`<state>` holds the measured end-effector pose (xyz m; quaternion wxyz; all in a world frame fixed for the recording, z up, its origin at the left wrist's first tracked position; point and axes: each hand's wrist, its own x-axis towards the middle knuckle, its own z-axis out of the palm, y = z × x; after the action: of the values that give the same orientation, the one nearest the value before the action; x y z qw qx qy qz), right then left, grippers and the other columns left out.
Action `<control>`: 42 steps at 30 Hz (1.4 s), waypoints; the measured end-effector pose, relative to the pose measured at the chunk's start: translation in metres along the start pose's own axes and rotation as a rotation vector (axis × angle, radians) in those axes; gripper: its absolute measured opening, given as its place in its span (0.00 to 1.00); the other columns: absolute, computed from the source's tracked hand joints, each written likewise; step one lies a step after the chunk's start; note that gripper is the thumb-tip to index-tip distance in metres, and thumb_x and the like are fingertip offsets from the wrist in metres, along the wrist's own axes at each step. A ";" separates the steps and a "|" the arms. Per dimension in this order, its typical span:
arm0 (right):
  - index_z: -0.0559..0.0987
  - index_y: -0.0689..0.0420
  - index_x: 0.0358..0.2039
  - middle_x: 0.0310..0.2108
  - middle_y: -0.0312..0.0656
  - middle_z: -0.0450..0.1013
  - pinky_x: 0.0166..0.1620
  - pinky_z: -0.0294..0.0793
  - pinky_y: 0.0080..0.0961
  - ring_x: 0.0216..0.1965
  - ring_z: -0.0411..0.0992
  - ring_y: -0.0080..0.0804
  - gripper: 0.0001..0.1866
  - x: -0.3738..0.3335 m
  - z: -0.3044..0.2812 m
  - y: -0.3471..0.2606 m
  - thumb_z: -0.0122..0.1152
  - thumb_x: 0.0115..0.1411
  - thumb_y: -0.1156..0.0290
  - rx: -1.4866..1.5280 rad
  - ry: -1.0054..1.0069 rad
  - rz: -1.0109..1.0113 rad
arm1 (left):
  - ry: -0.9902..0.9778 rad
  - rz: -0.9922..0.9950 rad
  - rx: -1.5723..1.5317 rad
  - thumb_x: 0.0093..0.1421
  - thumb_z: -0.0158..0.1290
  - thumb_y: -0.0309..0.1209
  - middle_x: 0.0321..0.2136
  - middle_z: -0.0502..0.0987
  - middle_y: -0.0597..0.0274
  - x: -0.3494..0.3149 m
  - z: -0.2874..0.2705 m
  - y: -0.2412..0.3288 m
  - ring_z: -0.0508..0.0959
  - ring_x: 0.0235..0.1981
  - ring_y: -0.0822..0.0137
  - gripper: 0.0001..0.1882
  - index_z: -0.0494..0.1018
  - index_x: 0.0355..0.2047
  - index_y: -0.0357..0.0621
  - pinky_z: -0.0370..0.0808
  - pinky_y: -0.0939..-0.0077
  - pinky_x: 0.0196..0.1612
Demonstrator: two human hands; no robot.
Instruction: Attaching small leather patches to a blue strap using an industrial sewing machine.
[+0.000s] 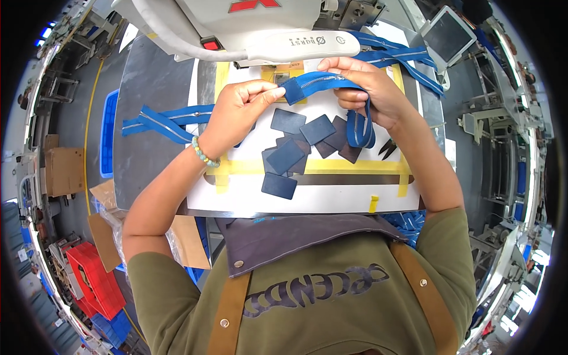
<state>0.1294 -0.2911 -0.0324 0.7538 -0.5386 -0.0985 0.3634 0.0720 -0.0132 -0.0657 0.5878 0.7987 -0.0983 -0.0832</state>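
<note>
Grey floor (pixel 107 80), yellow floor line (pixel 89 177), cardboard box (pixel 65 171), red crate (pixel 97 281), metal framework (pixel 503 257) at right

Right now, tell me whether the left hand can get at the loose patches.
Likely yes: nothing blocks the patches near the left hand, though it pinches the end of the blue zipper strip.

A grey worktable (pixel 155 72) is spread with white sheeting (pixel 343 196), yellow tape (pixel 239 168), scattered dark patches (pixel 285 155), blue zippers (pixel 189 113) and black snips (pixel 390 150).

The head fisheye looks down at the table (pixel 139 168).
</note>
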 end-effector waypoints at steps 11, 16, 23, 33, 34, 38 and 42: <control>0.78 0.62 0.53 0.29 0.29 0.72 0.23 0.55 0.11 0.19 0.56 0.08 0.13 -0.003 0.001 -0.004 0.51 0.75 0.70 -0.061 -0.010 -0.005 | 0.000 -0.069 -0.113 0.73 0.58 0.36 0.30 0.82 0.73 0.000 -0.004 0.005 0.69 0.29 0.84 0.14 0.85 0.46 0.37 0.67 0.86 0.34; 0.83 0.58 0.48 0.32 0.32 0.77 0.26 0.61 0.14 0.21 0.62 0.12 0.15 -0.005 0.019 -0.011 0.59 0.73 0.61 -0.417 0.061 -0.009 | -0.020 -0.068 -0.135 0.72 0.59 0.37 0.30 0.81 0.75 0.000 -0.006 0.001 0.68 0.28 0.85 0.14 0.85 0.46 0.37 0.66 0.87 0.32; 0.84 0.57 0.45 0.30 0.29 0.76 0.35 0.70 0.16 0.29 0.71 0.14 0.12 0.004 0.019 0.013 0.62 0.72 0.62 -0.670 0.010 -0.074 | -0.004 -0.054 -0.136 0.72 0.59 0.37 0.21 0.64 0.86 -0.001 -0.001 0.007 0.55 0.22 0.88 0.12 0.83 0.41 0.40 0.50 0.86 0.26; 0.82 0.57 0.46 0.29 0.28 0.74 0.36 0.71 0.15 0.30 0.71 0.13 0.11 0.009 0.019 0.037 0.59 0.73 0.65 -0.528 0.032 -0.061 | 0.060 -0.017 -0.082 0.73 0.59 0.35 0.20 0.66 0.86 -0.002 0.006 -0.004 0.56 0.21 0.89 0.10 0.82 0.40 0.41 0.51 0.86 0.24; 0.82 0.57 0.46 0.29 0.28 0.74 0.36 0.71 0.15 0.30 0.71 0.13 0.10 0.009 0.019 0.037 0.59 0.73 0.65 -0.536 0.030 -0.064 | 0.069 -0.005 -0.065 0.73 0.59 0.35 0.20 0.66 0.86 -0.002 0.007 -0.005 0.56 0.21 0.89 0.10 0.82 0.40 0.40 0.51 0.86 0.24; 0.82 0.57 0.46 0.29 0.28 0.74 0.36 0.71 0.15 0.30 0.71 0.13 0.11 0.009 0.019 0.037 0.59 0.73 0.65 -0.528 0.034 -0.064 | 0.076 -0.005 -0.044 0.73 0.58 0.35 0.19 0.66 0.85 -0.001 0.008 -0.006 0.57 0.21 0.89 0.10 0.82 0.40 0.40 0.52 0.86 0.24; 0.82 0.57 0.45 0.28 0.28 0.73 0.37 0.71 0.15 0.30 0.71 0.14 0.11 0.009 0.018 0.037 0.59 0.73 0.63 -0.536 0.035 -0.071 | 0.091 -0.019 -0.044 0.74 0.56 0.36 0.19 0.66 0.84 -0.001 0.009 -0.005 0.58 0.21 0.88 0.11 0.81 0.40 0.41 0.53 0.86 0.24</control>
<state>0.1102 -0.2661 -0.0601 0.5981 -0.7215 -0.1968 0.2883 0.0695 -0.0196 -0.0729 0.6081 0.7895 -0.0620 -0.0546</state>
